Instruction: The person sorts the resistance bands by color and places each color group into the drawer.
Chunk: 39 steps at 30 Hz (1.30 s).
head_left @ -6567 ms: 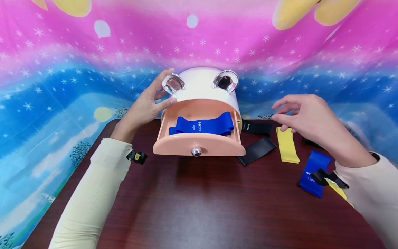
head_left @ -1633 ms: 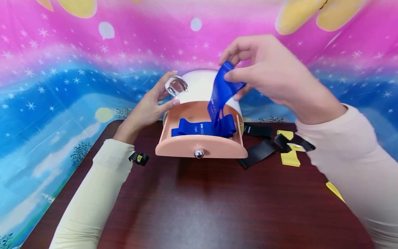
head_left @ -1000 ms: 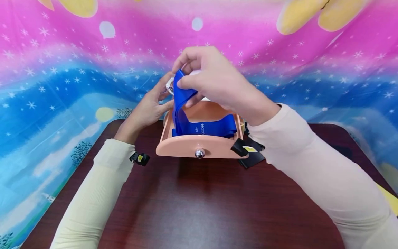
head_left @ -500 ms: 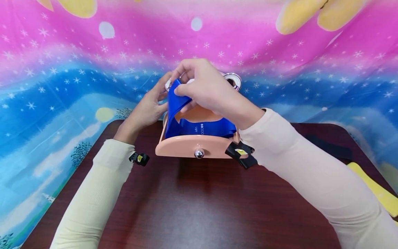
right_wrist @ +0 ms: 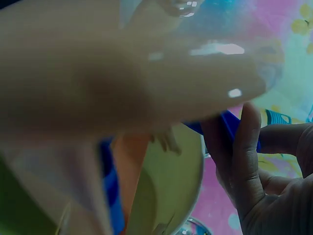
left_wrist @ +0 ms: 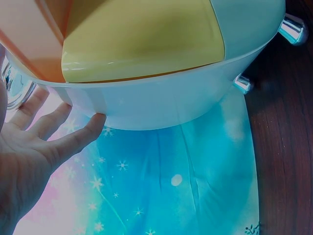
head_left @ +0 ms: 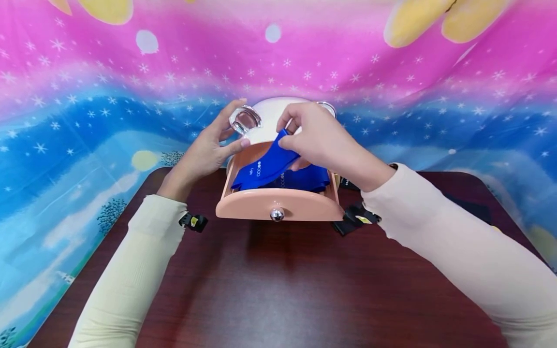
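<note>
A white box (head_left: 271, 113) with two silvery ears stands at the back of the table, its peach drawer (head_left: 243, 208) pulled out. My left hand (head_left: 204, 152) steadies the box's left side by the ear; in the left wrist view its extended fingers (left_wrist: 83, 134) touch the white wall. Low over the drawer, my right hand (head_left: 322, 137) pinches one end of a blue resistance band (head_left: 270, 166) marked "Light". That band slants down to the drawer's left side, across another blue band (head_left: 311, 179) lying inside. The right wrist view shows the right fingers (right_wrist: 247, 156) around the held band's end.
Black bands (head_left: 345, 227) lie right of the drawer, partly covered by the right wrist strap (head_left: 363, 215). Another black band (head_left: 470, 209) is farther right, beyond the sleeve. A patterned cloth (head_left: 413, 121) hangs behind the dark wooden table (head_left: 261, 280).
My right hand has picked up a blue band from the table's right and carried it left over the drawer. Lately it has lowered and shifted right, laying the band down. The left hand stays put.
</note>
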{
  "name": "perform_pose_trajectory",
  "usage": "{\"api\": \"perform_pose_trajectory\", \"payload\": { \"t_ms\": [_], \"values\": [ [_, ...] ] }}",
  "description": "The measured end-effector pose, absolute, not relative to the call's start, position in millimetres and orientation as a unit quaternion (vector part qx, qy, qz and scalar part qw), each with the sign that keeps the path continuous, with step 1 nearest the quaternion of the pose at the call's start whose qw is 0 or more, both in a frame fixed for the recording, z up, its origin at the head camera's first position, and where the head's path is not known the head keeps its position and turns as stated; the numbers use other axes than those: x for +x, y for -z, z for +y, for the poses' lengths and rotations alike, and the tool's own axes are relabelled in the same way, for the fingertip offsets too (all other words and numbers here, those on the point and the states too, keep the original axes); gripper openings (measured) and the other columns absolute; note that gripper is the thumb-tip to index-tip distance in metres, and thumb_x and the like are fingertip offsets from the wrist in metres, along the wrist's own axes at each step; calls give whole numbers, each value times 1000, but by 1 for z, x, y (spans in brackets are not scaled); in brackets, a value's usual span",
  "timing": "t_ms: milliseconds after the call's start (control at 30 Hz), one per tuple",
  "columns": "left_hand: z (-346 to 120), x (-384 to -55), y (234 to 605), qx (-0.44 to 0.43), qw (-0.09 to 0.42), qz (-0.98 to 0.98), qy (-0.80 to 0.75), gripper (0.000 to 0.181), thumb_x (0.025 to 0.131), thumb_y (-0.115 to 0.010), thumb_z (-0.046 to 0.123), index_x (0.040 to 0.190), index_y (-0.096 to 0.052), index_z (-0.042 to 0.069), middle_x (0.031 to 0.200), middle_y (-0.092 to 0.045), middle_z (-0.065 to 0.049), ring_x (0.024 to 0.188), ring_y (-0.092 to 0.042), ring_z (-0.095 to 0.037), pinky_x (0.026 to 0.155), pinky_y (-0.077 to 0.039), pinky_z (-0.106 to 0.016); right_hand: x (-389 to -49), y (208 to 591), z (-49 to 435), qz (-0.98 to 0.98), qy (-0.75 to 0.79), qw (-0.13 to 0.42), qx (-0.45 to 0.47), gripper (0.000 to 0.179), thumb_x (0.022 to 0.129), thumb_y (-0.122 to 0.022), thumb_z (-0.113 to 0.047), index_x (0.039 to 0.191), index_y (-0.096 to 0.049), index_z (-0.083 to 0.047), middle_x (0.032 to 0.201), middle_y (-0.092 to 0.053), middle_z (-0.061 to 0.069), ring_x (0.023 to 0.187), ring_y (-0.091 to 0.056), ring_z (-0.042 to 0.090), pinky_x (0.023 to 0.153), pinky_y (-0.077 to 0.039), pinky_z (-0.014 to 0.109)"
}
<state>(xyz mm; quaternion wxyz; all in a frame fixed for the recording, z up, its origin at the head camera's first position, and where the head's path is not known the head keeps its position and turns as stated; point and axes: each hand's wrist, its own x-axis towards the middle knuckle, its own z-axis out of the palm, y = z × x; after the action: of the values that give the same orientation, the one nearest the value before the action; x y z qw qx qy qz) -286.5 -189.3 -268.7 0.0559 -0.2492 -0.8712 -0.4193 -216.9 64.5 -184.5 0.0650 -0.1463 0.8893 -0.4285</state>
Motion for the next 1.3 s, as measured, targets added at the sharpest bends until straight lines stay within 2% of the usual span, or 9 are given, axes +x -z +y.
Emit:
{"api": "perform_pose_trajectory", "payload": {
  "t_ms": [267,333,433,533,700,833,1033,1200,1300],
  "values": [
    [-189,-286,269,-248,61,-874,414,79,103,-68,30,163,-21,52,175,-21,0,153,-38,-45,104,-51,-68,-213,201,82,929,330,22,-166,18,100,-63,-8,118,-65,-4,108,-62,16,56,-72,21,61,-62,32],
    [-189,-286,269,-247,63,-875,413,80,103,-68,29,163,-21,51,175,-20,0,153,-38,-45,104,-51,-68,-211,206,85,935,313,11,-167,19,100,-62,-7,118,-66,-4,100,-62,14,54,-70,21,57,-60,32],
    [-190,-286,269,-247,63,-874,413,80,103,-68,29,164,-21,51,175,-20,0,154,-38,-45,103,-52,-67,-210,212,87,945,281,-4,-166,19,100,-62,-7,118,-68,-5,79,-58,10,53,-65,22,57,-55,32],
    [-190,-286,270,-247,63,-874,413,80,102,-69,30,163,-21,51,175,-21,-1,153,-38,-45,102,-53,-67,-208,216,89,955,248,-18,-162,21,100,-64,-10,119,-70,-6,73,-60,8,61,-63,25,62,-51,35],
    [-189,-286,269,-245,64,-875,412,80,102,-69,31,163,-22,51,174,-22,-2,153,-38,-46,102,-52,-68,-205,217,94,960,229,-34,-155,23,99,-67,-12,120,-72,-7,101,-77,14,91,-71,30,78,-59,43],
    [-189,-286,269,-244,65,-875,412,80,102,-69,31,163,-22,51,174,-22,-2,153,-38,-46,102,-52,-68,-203,213,101,958,235,-43,-155,24,98,-66,-11,120,-73,-6,108,-78,16,100,-74,31,82,-61,47],
    [-189,-285,269,-244,66,-876,412,80,102,-69,30,164,-21,50,174,-22,-2,153,-37,-46,103,-52,-68,-199,206,113,953,252,-64,-156,25,99,-66,-13,122,-72,-7,110,-77,18,97,-73,32,79,-59,48],
    [-188,-285,268,-244,67,-876,410,80,102,-69,30,164,-21,49,175,-21,-2,154,-37,-47,102,-52,-68,-191,204,124,941,298,-73,-144,23,100,-66,-17,121,-73,-11,112,-77,18,73,-74,23,67,-58,41],
    [-188,-286,268,-245,67,-876,410,80,102,-69,31,164,-21,49,174,-22,-3,153,-38,-46,102,-52,-68,-183,205,130,932,321,-89,-142,22,99,-69,-19,120,-74,-13,111,-77,16,64,-71,17,60,-55,36]
  ]
}}
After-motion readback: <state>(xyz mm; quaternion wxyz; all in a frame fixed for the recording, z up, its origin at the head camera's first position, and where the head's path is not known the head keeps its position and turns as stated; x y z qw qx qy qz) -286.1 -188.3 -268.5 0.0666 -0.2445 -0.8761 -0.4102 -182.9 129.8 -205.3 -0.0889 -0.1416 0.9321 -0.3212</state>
